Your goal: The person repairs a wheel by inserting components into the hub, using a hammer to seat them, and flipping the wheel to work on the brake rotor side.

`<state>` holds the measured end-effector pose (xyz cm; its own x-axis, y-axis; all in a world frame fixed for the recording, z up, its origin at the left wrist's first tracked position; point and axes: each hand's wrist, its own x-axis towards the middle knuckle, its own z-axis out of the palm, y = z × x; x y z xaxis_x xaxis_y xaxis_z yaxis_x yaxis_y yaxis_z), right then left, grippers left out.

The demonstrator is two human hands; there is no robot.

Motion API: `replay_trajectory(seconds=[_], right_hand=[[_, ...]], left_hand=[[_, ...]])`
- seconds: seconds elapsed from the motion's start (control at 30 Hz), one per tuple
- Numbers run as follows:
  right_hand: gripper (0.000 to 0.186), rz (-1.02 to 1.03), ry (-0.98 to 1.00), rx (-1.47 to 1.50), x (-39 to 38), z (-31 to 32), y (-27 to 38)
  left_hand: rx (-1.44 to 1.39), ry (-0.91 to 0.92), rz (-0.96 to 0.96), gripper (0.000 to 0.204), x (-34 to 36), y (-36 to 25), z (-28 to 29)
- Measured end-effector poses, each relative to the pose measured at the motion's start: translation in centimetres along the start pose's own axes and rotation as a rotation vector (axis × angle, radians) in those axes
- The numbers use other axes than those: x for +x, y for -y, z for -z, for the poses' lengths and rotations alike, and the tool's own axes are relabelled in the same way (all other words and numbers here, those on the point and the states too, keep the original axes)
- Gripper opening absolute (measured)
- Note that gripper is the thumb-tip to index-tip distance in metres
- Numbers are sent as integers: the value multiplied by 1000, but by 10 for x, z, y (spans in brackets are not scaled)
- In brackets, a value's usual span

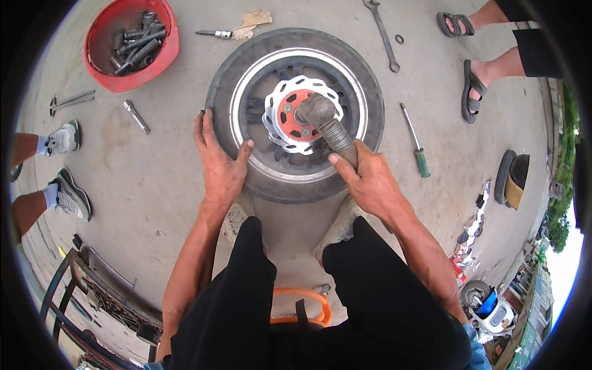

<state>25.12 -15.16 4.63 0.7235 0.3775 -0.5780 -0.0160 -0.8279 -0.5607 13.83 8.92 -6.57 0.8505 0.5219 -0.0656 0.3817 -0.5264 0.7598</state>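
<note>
A motorcycle wheel point(290, 191) with a black tyre lies flat on the ground between my feet. At its middle sits a silver wavy-edged brake disc point(269, 117) with a red hub centre point(285, 128). My left hand point(221, 163) grips the tyre's left side, thumb on the sidewall and fingers around the outer edge. In my right hand point(373, 182) is a hammer point(319, 111) with a rounded, worn metal head and a ridged, coil-like neck. The head is over the hub and hides part of it; whether it touches cannot be told.
A red helmet-shaped bowl point(95, 49) holds several sockets. Around the wheel lie a socket extension point(136, 116), pliers point(71, 100), a driver bit point(214, 33), a spanner point(385, 40) and a green-handled screwdriver point(417, 145). Two people's feet point(69, 166) point(473, 92) stand left and right.
</note>
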Motion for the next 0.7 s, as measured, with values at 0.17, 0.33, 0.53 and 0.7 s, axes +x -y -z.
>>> replay_trajectory(seconds=[0.17,0.33,0.53,0.7], right_hand=[[46,-45,-33,135,-14,18,16],[44,260,-221,177,-17,-10,-8],[49,-122,52,104,-3,9,7],[51,108,-123,235,-24,11,21]], left_hand=[[15,-33,-21,99,4,3,2],[-9,-14,0,99,-2,1,0],[0,-38,-18,99,5,2,0],[-20,-26,13,99,-2,0,3]])
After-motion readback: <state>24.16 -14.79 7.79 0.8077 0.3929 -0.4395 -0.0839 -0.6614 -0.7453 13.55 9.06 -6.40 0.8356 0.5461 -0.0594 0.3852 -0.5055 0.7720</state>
